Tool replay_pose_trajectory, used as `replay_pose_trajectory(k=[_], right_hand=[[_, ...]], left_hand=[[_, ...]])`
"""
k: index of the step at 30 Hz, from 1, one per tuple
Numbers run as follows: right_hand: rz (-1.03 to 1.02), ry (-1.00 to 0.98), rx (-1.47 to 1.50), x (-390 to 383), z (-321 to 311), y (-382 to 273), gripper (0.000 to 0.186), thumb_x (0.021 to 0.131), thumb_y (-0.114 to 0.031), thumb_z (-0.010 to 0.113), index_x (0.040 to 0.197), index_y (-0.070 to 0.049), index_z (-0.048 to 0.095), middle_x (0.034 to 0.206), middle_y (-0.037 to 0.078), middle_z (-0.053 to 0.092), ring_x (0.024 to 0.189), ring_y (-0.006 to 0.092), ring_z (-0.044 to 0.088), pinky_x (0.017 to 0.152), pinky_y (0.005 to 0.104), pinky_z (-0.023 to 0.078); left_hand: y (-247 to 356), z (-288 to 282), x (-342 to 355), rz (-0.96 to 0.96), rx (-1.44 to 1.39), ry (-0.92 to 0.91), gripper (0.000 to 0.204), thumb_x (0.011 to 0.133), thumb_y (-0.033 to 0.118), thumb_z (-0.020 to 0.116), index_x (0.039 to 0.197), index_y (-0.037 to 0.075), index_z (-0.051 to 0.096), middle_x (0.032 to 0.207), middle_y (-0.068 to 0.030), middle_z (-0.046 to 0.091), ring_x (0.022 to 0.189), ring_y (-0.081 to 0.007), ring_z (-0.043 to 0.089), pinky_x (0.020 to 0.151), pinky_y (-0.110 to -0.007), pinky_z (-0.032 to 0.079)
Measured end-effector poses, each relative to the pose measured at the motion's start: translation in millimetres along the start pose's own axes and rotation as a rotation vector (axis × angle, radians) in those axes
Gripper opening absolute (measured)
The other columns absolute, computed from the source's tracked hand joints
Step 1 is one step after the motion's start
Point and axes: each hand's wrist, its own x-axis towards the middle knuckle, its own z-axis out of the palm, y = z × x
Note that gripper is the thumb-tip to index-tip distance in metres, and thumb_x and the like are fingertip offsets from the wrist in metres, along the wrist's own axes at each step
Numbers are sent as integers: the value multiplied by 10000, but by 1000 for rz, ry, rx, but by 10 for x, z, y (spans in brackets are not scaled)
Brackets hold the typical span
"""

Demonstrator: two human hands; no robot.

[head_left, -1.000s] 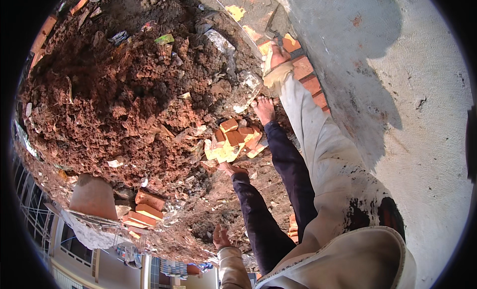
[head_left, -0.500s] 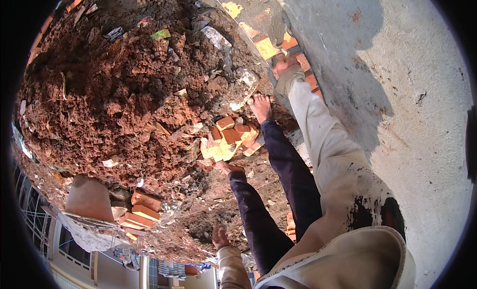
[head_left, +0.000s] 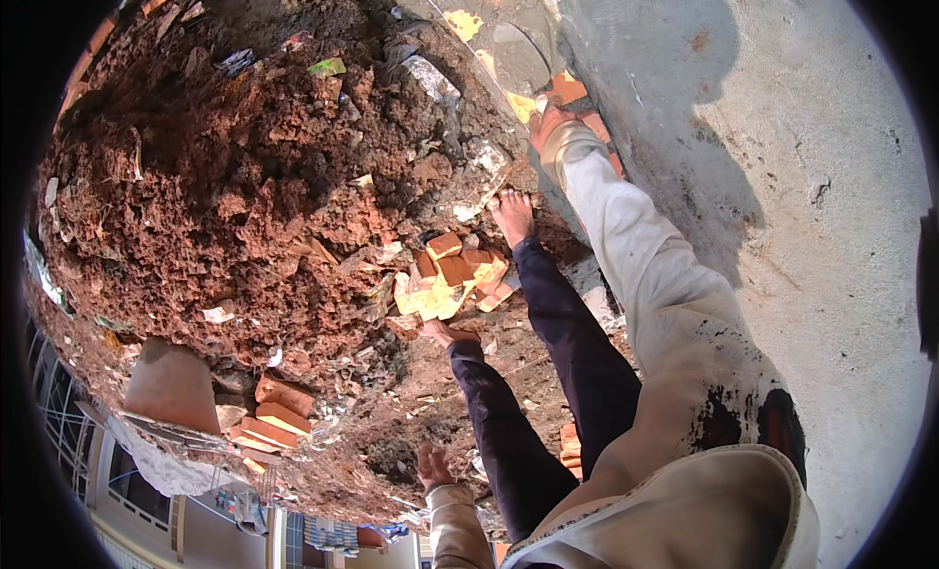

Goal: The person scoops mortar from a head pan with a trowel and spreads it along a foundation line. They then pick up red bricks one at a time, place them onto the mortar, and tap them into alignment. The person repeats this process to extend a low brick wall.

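Note:
My right hand (head_left: 551,122), at the end of a pale sleeve, is closed round what looks like a trowel, with a grey blade (head_left: 520,58) over wet mortar. Just beyond and beside it lies a row of red bricks (head_left: 569,87) along the grey wall (head_left: 782,178), partly hidden by my arm. My left hand (head_left: 432,467) hangs open at the lower middle, apparently holding nothing, over the rubble. My bare feet (head_left: 513,215) stand on the dirt beside a loose pile of broken bricks (head_left: 445,272).
A mound of red soil and rubble (head_left: 215,178) fills the left. Lower left are a brown slab (head_left: 171,383) and stacked bricks (head_left: 279,422). A taut string runs along the brick course. Building fronts (head_left: 215,525) show at the lower edge.
My right hand has shifted a little rightward and downward from a second ago, and the trowel's angle differs over the mortar. My left hand has stayed almost where it was.

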Motion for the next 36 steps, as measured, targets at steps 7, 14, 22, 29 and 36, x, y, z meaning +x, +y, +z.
replay_pose_trajectory(k=[7, 14, 22, 29, 36], right_hand=[[110, 367, 1630, 557, -14, -430, 458, 878, -396, 473, 1122, -9, 445, 843, 162, 551, 631, 305, 556, 535, 404, 449], [305, 297, 2210, 163, 650, -385, 312, 872, -409, 471, 1025, -138, 463, 727, 89, 513, 473, 209, 485, 395, 363, 415], [151, 594, 1616, -120, 1090, 172, 355, 852, -324, 495, 1032, -21, 542, 744, 95, 549, 583, 217, 550, 493, 370, 473], [246, 313, 1017, -157, 1017, 1105, 450, 847, -349, 474, 1110, 9, 539, 970, 219, 615, 861, 349, 614, 733, 383, 489], [215, 227, 740, -264, 384, 1036, 547, 840, -375, 477, 1207, 30, 475, 1066, 265, 583, 785, 385, 633, 768, 422, 481]], left_hand=[[-1, -56, 82, 26, 44, -9, 494, 795, 247, 610, 1242, 73, 490, 949, -52, 607, 797, -150, 592, 619, -281, 456], [45, -94, 70, -6, -36, 81, 514, 790, 285, 653, 1238, 81, 501, 1005, -58, 592, 824, -182, 594, 643, -309, 463], [9, 12, 41, 4, -70, -49, 574, 793, 274, 658, 1296, 93, 448, 1036, -87, 599, 945, -217, 579, 781, -363, 458], [-149, 41, 101, 7, -24, -52, 528, 814, 282, 620, 1282, 91, 466, 1101, -82, 571, 956, -207, 580, 729, -330, 447], [-183, 28, -51, -37, -14, -25, 545, 816, 297, 619, 1294, 94, 454, 1154, -102, 555, 1013, -251, 567, 799, -386, 447]])
